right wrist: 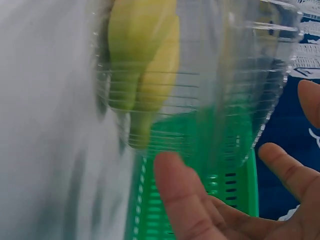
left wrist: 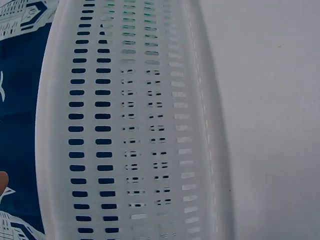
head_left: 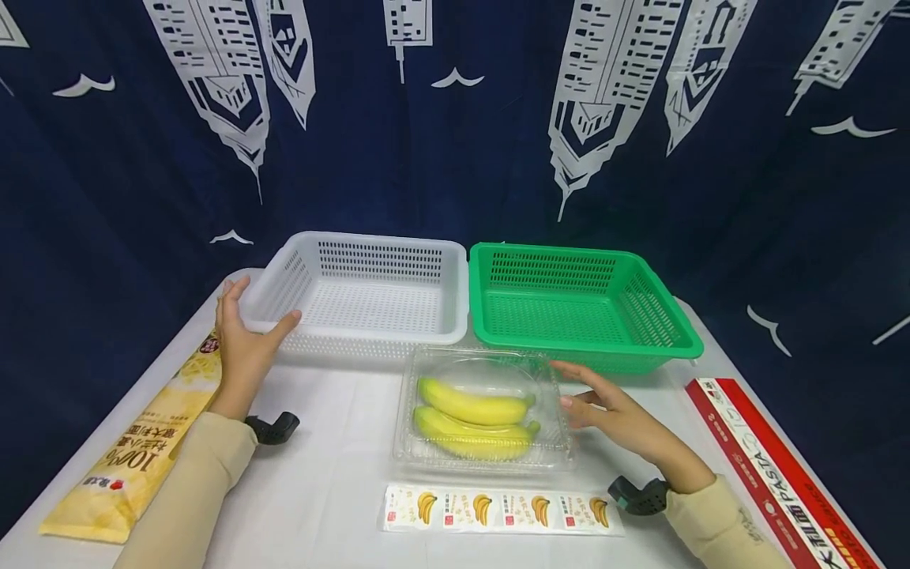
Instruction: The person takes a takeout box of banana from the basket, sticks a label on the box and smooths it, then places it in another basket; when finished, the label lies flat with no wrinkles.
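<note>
My left hand (head_left: pixel 245 352) is at the near left corner of a white plastic basket (head_left: pixel 380 304), thumb and fingers spread apart. In the left wrist view the slotted basket (left wrist: pixel 112 130) fills the middle, with just a fingertip at the left edge. A clear plastic clamshell box (head_left: pixel 405 442) with two yellow-green bananas (head_left: pixel 472 403) inside lies in front of the baskets. Beside its right side is my right hand (head_left: pixel 618 411), fingers loosely extended. In the right wrist view, the thumb and fingers of that hand (right wrist: pixel 225 215) show below the box (right wrist: pixel 200 90).
A green basket (head_left: pixel 675 348) stands right of the white one. A strip of banana-print labels (head_left: pixel 505 510) lies near the front. A yellow pasta bag (head_left: pixel 152 442) is along the left; a red-and-white pasta box (head_left: pixel 775 474) lies along the right edge. Dark blue printed cloth (head_left: pixel 426 158) hangs behind.
</note>
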`<action>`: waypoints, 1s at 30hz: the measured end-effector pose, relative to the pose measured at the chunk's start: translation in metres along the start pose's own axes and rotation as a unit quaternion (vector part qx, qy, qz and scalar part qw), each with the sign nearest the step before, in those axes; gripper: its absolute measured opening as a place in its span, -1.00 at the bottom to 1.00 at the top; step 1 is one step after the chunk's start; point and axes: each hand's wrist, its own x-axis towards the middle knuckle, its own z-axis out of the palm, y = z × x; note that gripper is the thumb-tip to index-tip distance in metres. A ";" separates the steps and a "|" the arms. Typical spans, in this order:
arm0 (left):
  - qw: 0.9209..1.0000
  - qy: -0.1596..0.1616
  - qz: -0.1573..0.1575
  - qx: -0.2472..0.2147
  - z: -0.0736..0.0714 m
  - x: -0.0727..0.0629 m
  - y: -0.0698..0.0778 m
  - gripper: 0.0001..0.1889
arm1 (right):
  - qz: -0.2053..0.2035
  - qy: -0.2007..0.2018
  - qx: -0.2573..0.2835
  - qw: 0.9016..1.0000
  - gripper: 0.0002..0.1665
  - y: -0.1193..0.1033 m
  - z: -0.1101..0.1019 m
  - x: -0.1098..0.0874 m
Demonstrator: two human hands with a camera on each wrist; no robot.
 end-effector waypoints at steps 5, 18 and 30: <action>0.994 -0.034 0.092 0.052 -0.005 -0.009 0.016 -0.25 | -0.027 0.028 -0.081 0.996 -0.33 -0.010 -0.002 -0.004; 0.946 -0.203 0.230 0.102 -0.022 -0.053 0.043 -0.48 | -0.219 0.125 -0.204 0.946 -0.46 -0.022 0.016 -0.010; 0.868 -0.459 0.140 0.126 -0.033 -0.076 0.035 -0.52 | -0.279 0.085 -0.140 0.946 -0.51 -0.045 0.043 -0.019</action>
